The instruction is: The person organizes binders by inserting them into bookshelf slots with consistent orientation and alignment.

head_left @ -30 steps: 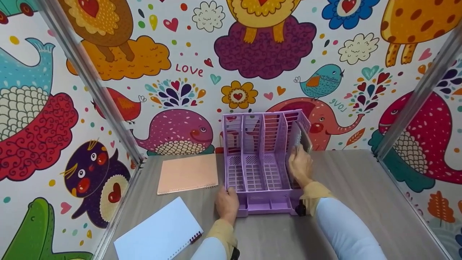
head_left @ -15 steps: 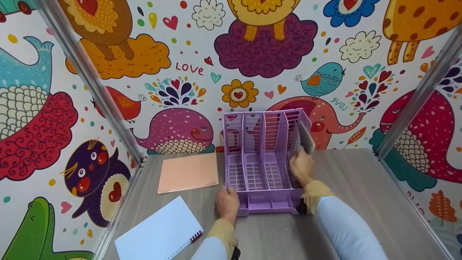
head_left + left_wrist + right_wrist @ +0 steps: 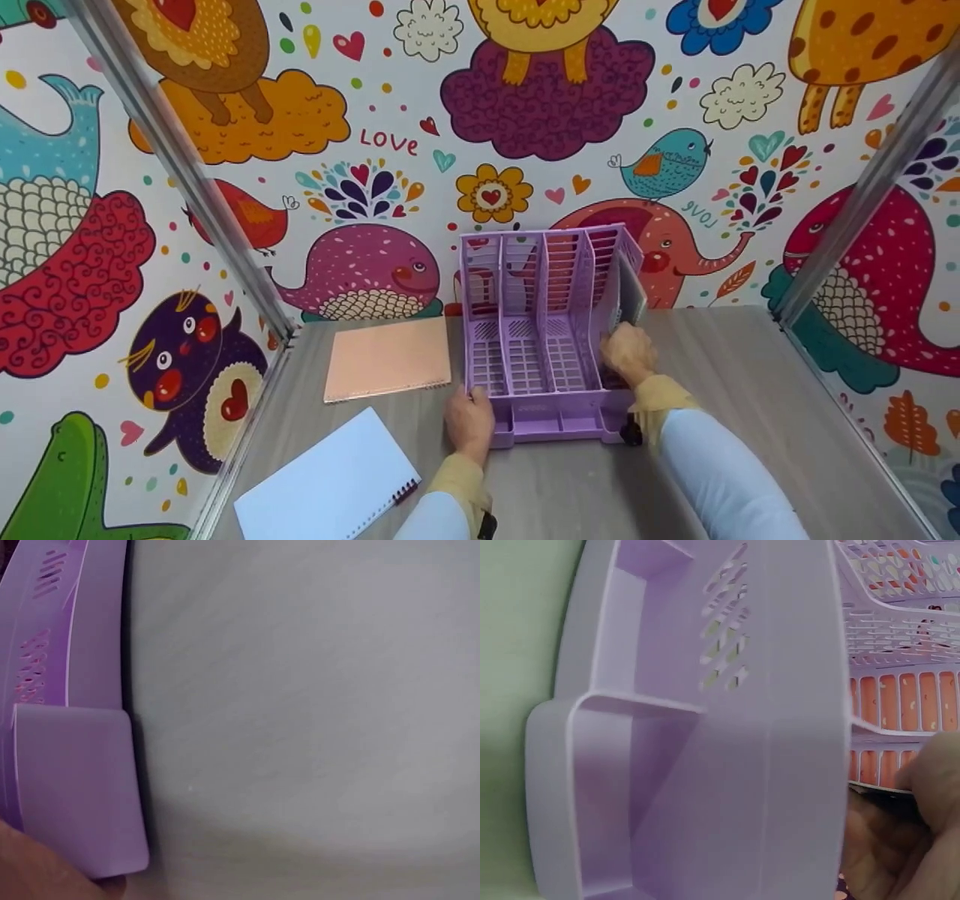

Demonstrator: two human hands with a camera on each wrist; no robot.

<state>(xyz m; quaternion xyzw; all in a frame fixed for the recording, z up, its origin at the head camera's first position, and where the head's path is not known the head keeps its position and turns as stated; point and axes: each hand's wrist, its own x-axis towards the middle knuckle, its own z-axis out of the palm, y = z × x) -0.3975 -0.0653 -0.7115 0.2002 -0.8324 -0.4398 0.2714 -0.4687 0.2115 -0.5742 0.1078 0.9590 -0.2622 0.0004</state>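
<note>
Notebook, grey-covered, one [image 3: 632, 291]: right of centre in the head view, standing on edge at the rack's rightmost compartment; lower part hidden by the hand, so whether it touches the compartment floor cannot be told.

Right hand [image 3: 628, 354]: fingers curled, pinching the notebook's near end between thumb and fingers; a dark edge shows between them at the lower right of the right wrist view.

Handling, as judged: light; covers fairly stiff, pages apt to fan if only one cover is caught; smooth but not badly slippery; corners may bend if forced. Best hold: both covers together, at the near end, clear of the divider.

Rack, purple plastic, slotted [image 3: 536, 402]: centre of the head view; probably light and liable to slide.

Left hand [image 3: 469, 426]: fingers bent about the rack's front-left corner, lower centre.

Pad, peach [image 3: 388, 358]: flat, left of the rack.

Pad, white, coil-bound [image 3: 328, 480]: flat, lower left.

Table, grey, wood-grained [image 3: 559, 495]: beneath all.
</note>
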